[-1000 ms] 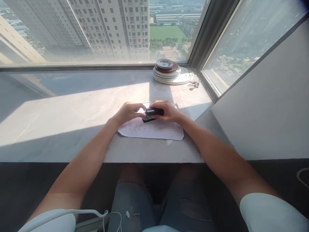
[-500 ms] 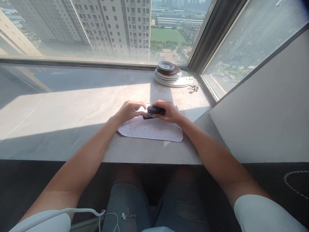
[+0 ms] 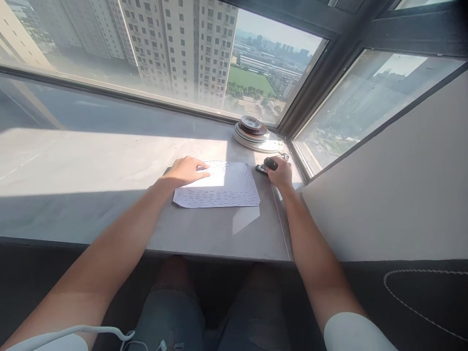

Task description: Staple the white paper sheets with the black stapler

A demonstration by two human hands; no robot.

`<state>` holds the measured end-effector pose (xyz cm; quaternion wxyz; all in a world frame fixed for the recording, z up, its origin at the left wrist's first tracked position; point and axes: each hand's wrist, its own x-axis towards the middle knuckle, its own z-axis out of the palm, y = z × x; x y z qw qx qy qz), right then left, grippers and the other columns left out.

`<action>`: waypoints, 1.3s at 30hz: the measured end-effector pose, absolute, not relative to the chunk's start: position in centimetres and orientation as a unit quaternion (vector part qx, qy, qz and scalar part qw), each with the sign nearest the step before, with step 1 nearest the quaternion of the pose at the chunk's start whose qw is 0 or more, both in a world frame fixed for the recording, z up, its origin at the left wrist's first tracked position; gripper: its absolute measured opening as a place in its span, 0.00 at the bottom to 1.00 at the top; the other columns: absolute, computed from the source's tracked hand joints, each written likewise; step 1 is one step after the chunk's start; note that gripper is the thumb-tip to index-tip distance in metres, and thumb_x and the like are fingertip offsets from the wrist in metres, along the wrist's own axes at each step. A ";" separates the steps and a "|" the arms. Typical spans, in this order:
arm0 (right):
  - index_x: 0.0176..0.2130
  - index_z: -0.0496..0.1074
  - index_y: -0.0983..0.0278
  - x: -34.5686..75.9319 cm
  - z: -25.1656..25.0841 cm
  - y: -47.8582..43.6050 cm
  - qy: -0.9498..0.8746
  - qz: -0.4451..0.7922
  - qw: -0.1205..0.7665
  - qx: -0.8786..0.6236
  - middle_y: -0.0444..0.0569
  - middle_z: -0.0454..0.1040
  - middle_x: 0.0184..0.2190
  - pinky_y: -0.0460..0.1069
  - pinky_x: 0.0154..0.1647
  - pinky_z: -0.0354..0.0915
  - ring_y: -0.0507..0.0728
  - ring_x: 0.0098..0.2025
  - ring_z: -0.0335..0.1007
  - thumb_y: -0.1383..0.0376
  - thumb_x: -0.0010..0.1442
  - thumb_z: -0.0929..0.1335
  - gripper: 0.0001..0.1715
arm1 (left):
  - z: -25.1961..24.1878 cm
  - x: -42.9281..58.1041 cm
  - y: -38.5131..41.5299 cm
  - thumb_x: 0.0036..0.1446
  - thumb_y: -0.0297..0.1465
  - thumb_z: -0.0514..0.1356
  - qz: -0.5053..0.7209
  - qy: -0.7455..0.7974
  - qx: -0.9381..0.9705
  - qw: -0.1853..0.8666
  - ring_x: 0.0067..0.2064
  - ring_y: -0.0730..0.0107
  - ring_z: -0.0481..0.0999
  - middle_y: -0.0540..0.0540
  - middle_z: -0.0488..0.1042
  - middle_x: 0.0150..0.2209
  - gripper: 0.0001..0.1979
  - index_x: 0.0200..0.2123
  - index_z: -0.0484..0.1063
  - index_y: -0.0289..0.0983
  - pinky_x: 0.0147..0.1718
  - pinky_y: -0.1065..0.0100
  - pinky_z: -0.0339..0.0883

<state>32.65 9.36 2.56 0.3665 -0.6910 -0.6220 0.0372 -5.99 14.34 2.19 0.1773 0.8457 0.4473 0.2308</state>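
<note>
My right hand [image 3: 282, 173] has its fingers around a black stapler [image 3: 269, 165] at the right of the sill, close to the window corner. The stapler's lower arm points left and looks to be on or just above the stone. Printed paper sheets [image 3: 223, 187] with rows of short dark marks lie flat to the left of it, sunlit across their upper part. At their upper left edge rests my left hand [image 3: 188, 170], thumb and fingers apart and nothing held. Part of the paper's left side is hidden under that hand.
A stack of plates [image 3: 252, 136], with a small round dish on top, stands in the window corner. Keys [image 3: 284, 156] lie just beyond my right hand. A white wall [image 3: 383, 185] rises on the right, and the stone sill [image 3: 215, 234] ends in front of my knees.
My right hand has carried the stapler off the paper to the right. My left hand has let go there and lowered onto the paper's left edge. The view has tilted.
</note>
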 end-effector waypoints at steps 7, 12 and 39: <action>0.35 0.79 0.61 32.4 2.8 9.1 -0.704 0.066 0.328 -0.626 0.50 0.81 0.35 0.59 0.45 0.69 0.64 0.41 0.74 0.67 0.47 0.68 0.13 | 1.4 -5.7 14.9 0.54 0.46 0.69 0.260 0.432 0.848 0.163 0.35 0.57 0.79 0.40 0.84 0.36 0.18 0.44 0.87 0.46 0.31 0.61 0.67; 0.36 0.77 0.61 31.1 3.8 8.3 -0.772 0.107 0.299 -0.550 0.50 0.80 0.35 0.56 0.43 0.68 0.62 0.39 0.74 0.65 0.49 0.69 0.11 | 1.7 -5.5 14.9 0.54 0.46 0.68 0.245 0.444 0.846 0.166 0.36 0.57 0.78 0.40 0.83 0.35 0.18 0.44 0.87 0.44 0.31 0.62 0.66; 0.24 0.63 0.61 27.3 3.7 9.1 -0.730 0.005 0.175 -0.661 0.47 0.68 0.23 0.53 0.43 0.54 0.57 0.32 0.62 0.53 0.70 0.58 0.26 | 3.7 -5.5 13.9 0.54 0.45 0.70 0.168 0.512 0.797 0.273 0.46 0.53 0.78 0.42 0.76 0.38 0.20 0.49 0.85 0.45 0.41 0.59 0.65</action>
